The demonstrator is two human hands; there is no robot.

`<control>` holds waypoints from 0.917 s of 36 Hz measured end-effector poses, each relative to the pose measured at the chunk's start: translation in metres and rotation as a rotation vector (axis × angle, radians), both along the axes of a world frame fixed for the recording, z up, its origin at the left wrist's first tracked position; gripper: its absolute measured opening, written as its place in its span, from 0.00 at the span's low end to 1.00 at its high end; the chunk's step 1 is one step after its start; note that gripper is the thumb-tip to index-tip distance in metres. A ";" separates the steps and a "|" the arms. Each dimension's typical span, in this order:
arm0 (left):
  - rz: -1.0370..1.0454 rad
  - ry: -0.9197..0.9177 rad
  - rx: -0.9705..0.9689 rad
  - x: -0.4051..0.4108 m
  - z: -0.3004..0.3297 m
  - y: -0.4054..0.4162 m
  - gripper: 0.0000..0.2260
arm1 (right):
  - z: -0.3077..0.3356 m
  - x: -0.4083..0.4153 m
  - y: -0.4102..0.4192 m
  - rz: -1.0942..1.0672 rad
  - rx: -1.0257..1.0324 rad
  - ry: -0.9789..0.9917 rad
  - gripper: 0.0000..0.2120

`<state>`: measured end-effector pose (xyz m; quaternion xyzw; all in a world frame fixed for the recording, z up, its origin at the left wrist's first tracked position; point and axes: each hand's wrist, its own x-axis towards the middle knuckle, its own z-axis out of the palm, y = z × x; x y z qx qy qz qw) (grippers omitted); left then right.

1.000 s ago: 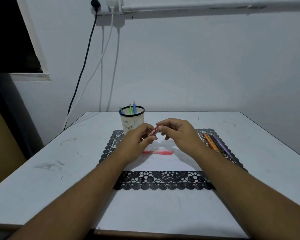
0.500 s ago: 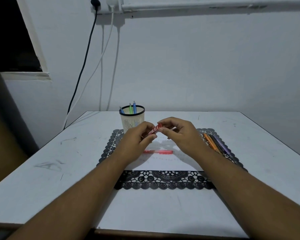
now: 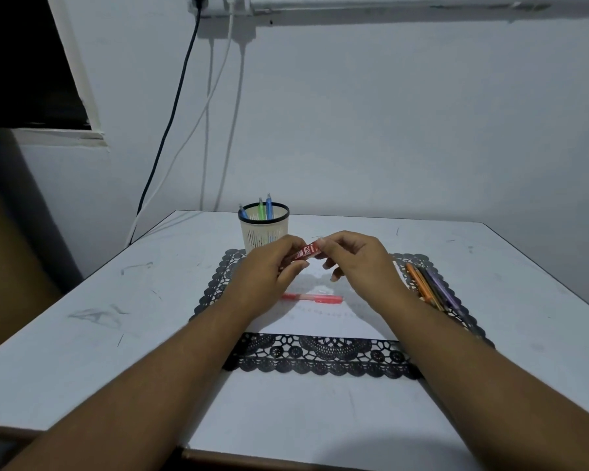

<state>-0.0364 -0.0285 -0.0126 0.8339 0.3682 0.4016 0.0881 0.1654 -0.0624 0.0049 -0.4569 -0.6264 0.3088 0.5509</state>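
One red tube (image 3: 306,252) with white print sits in the middle of the frame, held between two hands above the single sheet of paper (image 3: 320,321) and just in front of the one cup (image 3: 264,232). The left hand (image 3: 269,268) curls its fingers round the tube's lower left end. The right hand (image 3: 357,263) pinches the upper right end with thumb and forefinger, its other fingers loosely spread.

Three pens (image 3: 268,207) stand in the cup, two blue and one green. One pink pen (image 3: 312,298) lies flat on the paper, and a small bunch of pens (image 3: 432,288) lies at the right edge of the one black lace mat (image 3: 320,362); their exact count is unclear.

Against a second ago, the tube is a little higher and more of its print shows; the pink pen has not moved.

The tube's long axis runs diagonally, from lower left up to upper right.
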 end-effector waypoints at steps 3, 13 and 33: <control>0.076 0.018 0.081 0.000 0.000 -0.001 0.10 | 0.000 -0.002 0.000 0.022 -0.105 0.075 0.05; -0.003 -0.159 -0.007 0.000 0.007 -0.005 0.11 | -0.006 -0.005 0.003 0.070 -0.341 0.511 0.02; -0.304 -0.619 -0.259 0.009 0.015 -0.013 0.08 | -0.004 -0.010 0.006 0.299 -0.670 0.981 0.07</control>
